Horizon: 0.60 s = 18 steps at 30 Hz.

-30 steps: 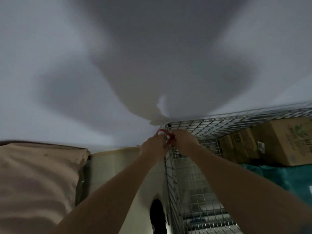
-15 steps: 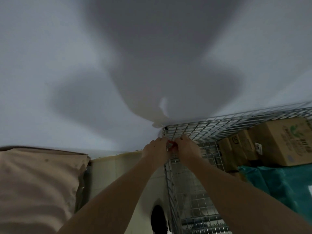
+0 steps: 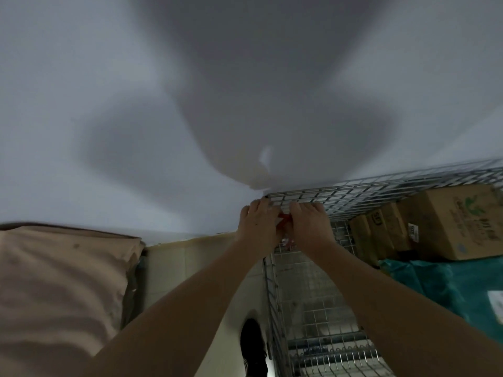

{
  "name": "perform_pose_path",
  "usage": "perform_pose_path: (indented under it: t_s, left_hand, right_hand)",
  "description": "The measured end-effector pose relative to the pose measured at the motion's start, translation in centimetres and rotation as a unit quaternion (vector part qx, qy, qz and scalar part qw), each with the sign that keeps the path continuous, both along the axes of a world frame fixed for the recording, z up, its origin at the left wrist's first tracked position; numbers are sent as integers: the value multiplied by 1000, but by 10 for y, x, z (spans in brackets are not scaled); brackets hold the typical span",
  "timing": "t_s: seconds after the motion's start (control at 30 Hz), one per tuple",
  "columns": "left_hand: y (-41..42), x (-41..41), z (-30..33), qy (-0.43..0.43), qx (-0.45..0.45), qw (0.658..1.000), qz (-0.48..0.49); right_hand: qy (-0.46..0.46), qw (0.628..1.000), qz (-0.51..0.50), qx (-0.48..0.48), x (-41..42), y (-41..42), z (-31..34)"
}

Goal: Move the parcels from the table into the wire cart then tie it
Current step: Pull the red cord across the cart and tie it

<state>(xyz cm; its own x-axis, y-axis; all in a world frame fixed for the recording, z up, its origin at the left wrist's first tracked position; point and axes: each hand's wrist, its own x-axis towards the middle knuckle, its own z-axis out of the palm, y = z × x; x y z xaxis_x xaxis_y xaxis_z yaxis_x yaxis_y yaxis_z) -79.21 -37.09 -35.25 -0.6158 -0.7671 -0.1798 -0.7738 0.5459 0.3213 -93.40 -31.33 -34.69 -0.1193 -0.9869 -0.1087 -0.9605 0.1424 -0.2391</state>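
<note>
Both hands sat at the top corner of the wire cart [image 3: 353, 194], where the far rim met the near-side mesh panel. Left hand [image 3: 258, 227] had fingers curled over the corner wire w/ thumb side toward the red tie [image 3: 284, 217]; right hand [image 3: 309, 227] was curled just beside it, fingers hooked on the rim mesh. Only a small bit of the red tie showed, pinched btwn the two hands; a second red speck was lower, under the right wrist. Each grip was clenched round the tie, though exactly which fingers held it couldn't be made out. Hands were touching or nearly so, no gap for anything btwn them.

Cart's far rim ran right along the white wall [image 3: 136, 104], touching or nearly so. Inside the cart, cardboard parcels [image 3: 446, 221] stood packed against the far mesh, a big box at right w/ smaller ones beside it at left. A teal bag parcel [image 3: 441, 287] lay in front, its edge under the right forearm. The corner part of the cart near the hands was open down to the mesh floor.

Left of the cart ran a narrow strip of pale floor [image 3: 190, 268], w/ a dark shoe [image 3: 251, 346] on it close to the cart's side. Further left a beige cloth-covered desk [image 3: 54, 281] filled the lower-left; its right edge was near the left forearm.
</note>
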Motion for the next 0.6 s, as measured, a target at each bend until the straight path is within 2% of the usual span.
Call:
perform_pose_path:
  t_s: [0.13, 0.2, 0.27, 0.4, 0.5, 0.6]
  left_hand:
    - [8, -7, 38, 24, 44, 999, -22]
    - [13, -7, 60, 33, 93, 995, 3]
    - [19, -8, 83, 18, 100, 995, 1]
    - [39, 0, 140, 11, -5, 1000, -5]
    - [67, 15, 179, -53, -106, 993, -19]
    - [105, 25, 216, -114, -166, 979, -23]
  right_hand:
    - [-106, 993, -45, 11, -23, 18, 50]
    - [-117, 992, -52, 22, -37, 31, 74]
    - [-104, 994, -32, 27, -52, 48, 99]
    - [-67, 998, 1, 14, -89, 93, 153]
    - [-17, 999, 29, 24, -118, 139, 191]
    - [17, 999, 31, 42, -150, 190, 228]
